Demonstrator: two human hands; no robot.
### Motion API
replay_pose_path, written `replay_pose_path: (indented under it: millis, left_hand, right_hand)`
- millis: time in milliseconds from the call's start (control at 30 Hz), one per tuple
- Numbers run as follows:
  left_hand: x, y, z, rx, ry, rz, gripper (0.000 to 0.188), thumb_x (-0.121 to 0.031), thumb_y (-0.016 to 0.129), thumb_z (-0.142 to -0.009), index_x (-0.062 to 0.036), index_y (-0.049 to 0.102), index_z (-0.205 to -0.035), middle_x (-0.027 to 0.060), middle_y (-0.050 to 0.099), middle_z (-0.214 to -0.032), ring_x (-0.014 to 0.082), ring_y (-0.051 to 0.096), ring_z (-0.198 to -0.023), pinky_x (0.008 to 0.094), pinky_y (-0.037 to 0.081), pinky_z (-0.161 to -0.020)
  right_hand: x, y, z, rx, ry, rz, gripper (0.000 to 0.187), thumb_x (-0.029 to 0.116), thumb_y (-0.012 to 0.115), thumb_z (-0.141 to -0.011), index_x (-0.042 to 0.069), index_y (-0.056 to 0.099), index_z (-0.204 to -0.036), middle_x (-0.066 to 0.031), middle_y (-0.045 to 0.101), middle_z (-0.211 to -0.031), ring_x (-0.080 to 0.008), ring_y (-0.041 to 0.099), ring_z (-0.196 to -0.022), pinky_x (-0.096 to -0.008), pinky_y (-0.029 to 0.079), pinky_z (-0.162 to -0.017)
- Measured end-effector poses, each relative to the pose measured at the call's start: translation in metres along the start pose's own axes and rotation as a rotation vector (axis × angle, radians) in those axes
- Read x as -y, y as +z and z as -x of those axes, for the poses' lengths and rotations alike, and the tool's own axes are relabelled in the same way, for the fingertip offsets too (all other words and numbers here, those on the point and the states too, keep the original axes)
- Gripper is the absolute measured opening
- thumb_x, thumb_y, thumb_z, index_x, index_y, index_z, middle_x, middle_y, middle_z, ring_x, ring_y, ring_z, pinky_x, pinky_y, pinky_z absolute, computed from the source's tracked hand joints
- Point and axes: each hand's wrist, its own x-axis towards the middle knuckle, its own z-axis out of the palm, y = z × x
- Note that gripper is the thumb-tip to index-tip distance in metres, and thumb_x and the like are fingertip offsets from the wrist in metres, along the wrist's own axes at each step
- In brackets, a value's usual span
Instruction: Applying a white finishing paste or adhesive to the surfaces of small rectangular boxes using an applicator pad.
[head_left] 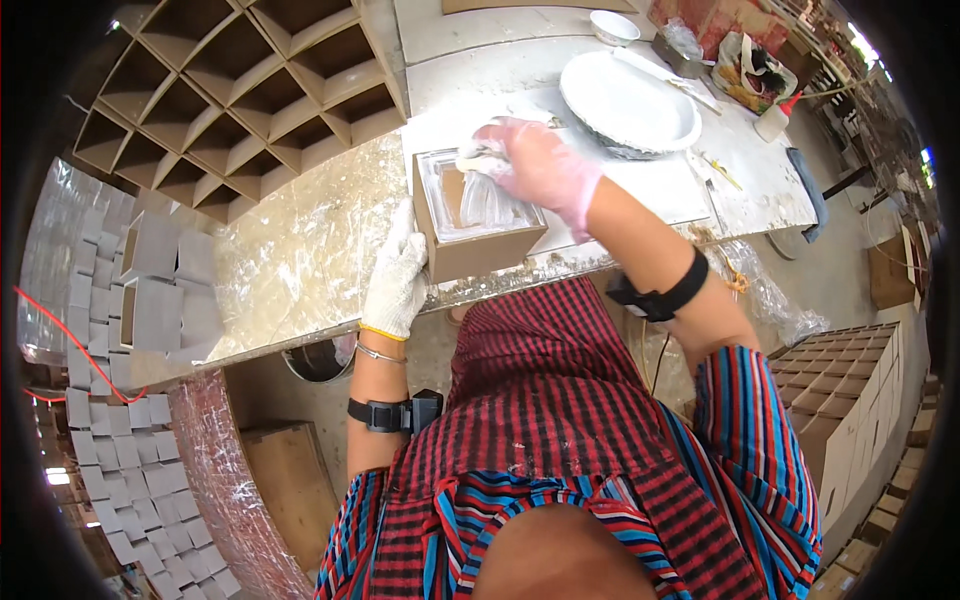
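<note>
A brown cardboard box (480, 260) stands at the front edge of the worktable, its top face framed by white paste. My left hand (393, 280), in a white knitted glove, grips the box's left side. Over the top is my right hand (540, 170), in a thin pink glove smeared with white. Its fingers are closed round a small whitish thing that I cannot make out. Below them, a streaky white patch (492, 207) fans over the bare brown middle of the top. To the right sits a wide white basin (630, 105), white inside.
A brown divided grid (230, 90) stands at the far left, near small grey boxes (150, 310). Behind the basin are a small white bowl (614, 28) and a plastic bag (750, 72). A red-tipped bottle (778, 118) is at right. Stacked grey boxes (150, 490) fill the lower left.
</note>
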Motion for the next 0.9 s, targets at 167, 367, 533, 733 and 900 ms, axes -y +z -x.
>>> replay_pose_path:
  millis: [167, 367, 533, 733, 900]
  left_hand:
    - [0.007, -0.011, 0.003, -0.055, -0.036, 0.064, 0.068, -0.015, 0.055, -0.087, 0.0015, 0.015, -0.139, 0.0107, 0.028, -0.140, 0.0194, 0.034, -0.124, 0.0315, 0.031, -0.102]
    - [0.008, -0.011, 0.002, -0.029, 0.005, 0.066, 0.065, -0.010, 0.052, -0.088, 0.0008, 0.015, -0.139, 0.0102, 0.026, -0.142, 0.0192, 0.032, -0.126, 0.0319, 0.030, -0.102]
    - [0.004, -0.006, 0.007, -0.076, -0.039, 0.071, 0.063, -0.009, 0.051, -0.088, 0.0003, 0.016, -0.140, 0.0104, 0.025, -0.143, 0.0186, 0.032, -0.126, 0.0318, 0.029, -0.103]
    - [0.012, -0.020, 0.002, -0.078, -0.101, 0.083, 0.064, -0.006, 0.053, -0.086, -0.0006, 0.018, -0.139, 0.0093, 0.035, -0.137, 0.0164, 0.038, -0.121, 0.0308, 0.032, -0.101]
    - [0.009, -0.013, 0.003, -0.090, -0.059, 0.126, 0.064, -0.003, 0.053, -0.085, -0.0018, 0.020, -0.140, 0.0042, 0.040, -0.130, 0.0124, 0.045, -0.106, 0.0258, 0.037, -0.093]
  right_hand:
    - [0.022, 0.009, 0.012, 0.138, -0.245, -0.176, 0.028, 0.003, 0.057, -0.074, 0.006, 0.062, -0.101, -0.0131, 0.060, -0.103, -0.0265, 0.058, -0.095, -0.0356, 0.047, -0.080]
    - [-0.004, 0.004, -0.009, 0.016, 0.052, 0.015, 0.030, 0.010, 0.064, -0.074, 0.011, 0.062, -0.104, -0.0125, 0.057, -0.111, -0.0291, 0.055, -0.100, -0.0365, 0.043, -0.088]
    - [0.028, 0.004, 0.021, 0.169, -0.301, -0.161, 0.032, 0.007, 0.062, -0.072, 0.009, 0.060, -0.104, -0.0160, 0.059, -0.103, -0.0322, 0.057, -0.095, -0.0378, 0.044, -0.086]
    - [0.043, 0.001, 0.018, 0.132, -0.361, -0.225, 0.023, 0.012, 0.062, -0.077, 0.010, 0.061, -0.100, -0.0132, 0.061, -0.092, -0.0301, 0.057, -0.090, -0.0365, 0.046, -0.081]
    - [0.034, 0.014, -0.023, 0.089, -0.353, -0.237, 0.018, 0.011, 0.062, -0.077, 0.011, 0.064, -0.096, -0.0127, 0.061, -0.089, -0.0290, 0.058, -0.089, -0.0358, 0.046, -0.079]
